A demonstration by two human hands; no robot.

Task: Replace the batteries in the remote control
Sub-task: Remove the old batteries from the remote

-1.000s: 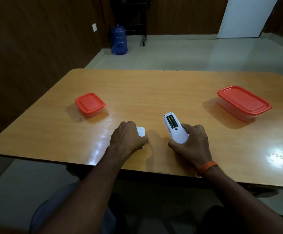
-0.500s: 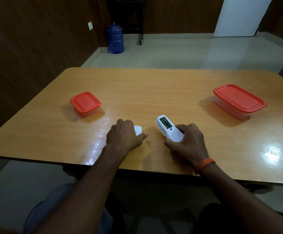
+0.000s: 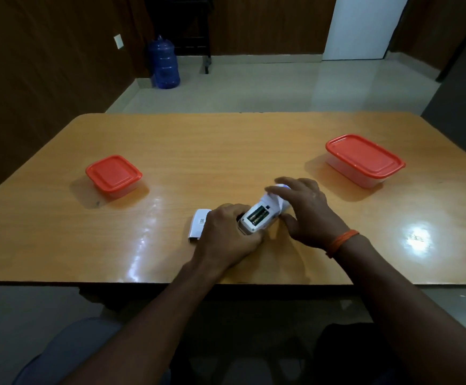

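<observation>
A white remote control [image 3: 265, 211] lies back-up on the wooden table [image 3: 226, 151], its battery compartment open with dark batteries [image 3: 257, 215] showing inside. My right hand [image 3: 306, 209] curls over the remote's far end and holds it. My left hand [image 3: 230, 234] grips the remote's near end, fingers at the open compartment. The white battery cover [image 3: 199, 225] lies loose on the table just left of my left hand.
A small red-lidded container [image 3: 113, 175] stands at the left of the table and a larger red-lidded one [image 3: 364, 159] at the right. The near table edge runs just below my wrists. A blue water jug [image 3: 164, 63] stands on the floor beyond.
My left hand let go of the battery cover and moved right onto the remote. The remote turned so its open compartment faces me, and my right hand shifted to its far end.
</observation>
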